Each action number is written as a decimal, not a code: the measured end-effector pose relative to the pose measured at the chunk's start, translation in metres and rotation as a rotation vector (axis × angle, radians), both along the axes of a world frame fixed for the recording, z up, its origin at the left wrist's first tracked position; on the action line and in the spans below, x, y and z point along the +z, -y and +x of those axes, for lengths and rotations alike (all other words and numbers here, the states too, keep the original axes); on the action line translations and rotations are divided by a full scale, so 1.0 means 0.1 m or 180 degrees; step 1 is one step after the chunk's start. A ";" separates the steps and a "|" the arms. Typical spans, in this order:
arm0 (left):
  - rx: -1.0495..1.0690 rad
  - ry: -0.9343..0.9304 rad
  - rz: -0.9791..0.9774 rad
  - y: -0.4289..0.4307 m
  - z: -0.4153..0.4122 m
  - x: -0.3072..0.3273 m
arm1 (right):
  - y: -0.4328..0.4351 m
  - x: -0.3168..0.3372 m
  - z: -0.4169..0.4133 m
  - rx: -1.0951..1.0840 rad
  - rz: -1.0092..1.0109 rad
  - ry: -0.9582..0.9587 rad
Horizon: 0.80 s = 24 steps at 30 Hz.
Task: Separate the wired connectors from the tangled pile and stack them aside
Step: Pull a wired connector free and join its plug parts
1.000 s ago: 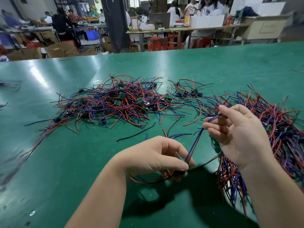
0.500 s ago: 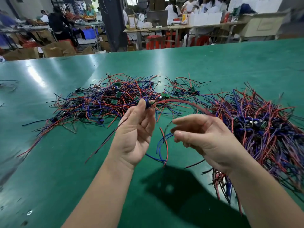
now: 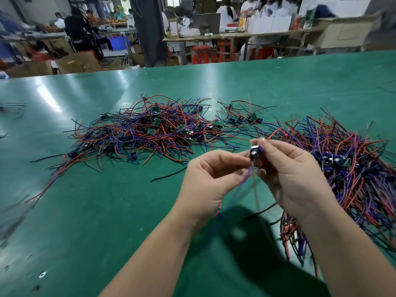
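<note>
Both hands are raised over the green table point(image 3: 107, 211) with a small dark connector point(image 3: 255, 152) between them. My right hand point(image 3: 291, 174) pinches the connector between thumb and fingertips. My left hand point(image 3: 211, 181) pinches it from the left side. Its blue and red wires point(image 3: 246, 181) hang blurred below the hands. A spread pile of red, blue and black wired connectors point(image 3: 150, 131) lies beyond the hands at centre left. A denser tangled pile point(image 3: 353, 174) lies at the right, partly hidden behind my right forearm.
A loose black wire point(image 3: 169, 175) lies on the table left of my left hand. A few stray wires point(image 3: 12, 108) sit at the far left edge. Beyond the table's far edge are cardboard boxes, benches and people working.
The hands have come together: the left hand swung right with its connector and the right hand now pinches it too. The wires trail down between the hands instead of out to the left.
</note>
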<state>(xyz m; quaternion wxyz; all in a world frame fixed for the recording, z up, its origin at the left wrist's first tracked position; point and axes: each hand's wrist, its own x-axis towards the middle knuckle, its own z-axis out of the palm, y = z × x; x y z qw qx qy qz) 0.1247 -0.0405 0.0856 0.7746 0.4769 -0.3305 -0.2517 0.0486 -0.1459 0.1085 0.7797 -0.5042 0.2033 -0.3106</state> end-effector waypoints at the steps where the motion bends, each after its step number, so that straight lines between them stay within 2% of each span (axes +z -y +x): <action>1: -0.0008 0.0026 0.0091 -0.02 0.04 0.00 | 0.03 0.01 -0.01 -0.0041 0.0042 -0.0016; 6: -0.0105 -0.0521 0.0555 -0.06 0.14 0.03 | 0.08 0.00 -0.06 0.0245 -0.0265 -0.0270; 9: -0.0188 -0.0333 0.0927 -0.05 0.11 -0.03 | 0.09 -0.06 -0.06 0.0378 -0.0986 -0.0752; 12: -0.0322 -0.0435 0.1190 -0.05 0.13 -0.07 | 0.12 -0.11 -0.07 0.0354 -0.1582 -0.1026; 15: -0.0564 -0.0515 0.1456 -0.10 0.19 -0.06 | 0.13 -0.09 -0.08 0.0292 -0.1506 -0.1006; 19: -0.1119 -0.0342 0.1751 -0.14 0.17 -0.07 | 0.20 -0.04 -0.10 -0.0114 -0.1156 -0.0775; 24: -0.1408 0.0097 0.2127 -0.18 0.17 -0.08 | 0.25 -0.01 -0.12 -0.0756 -0.1114 -0.0402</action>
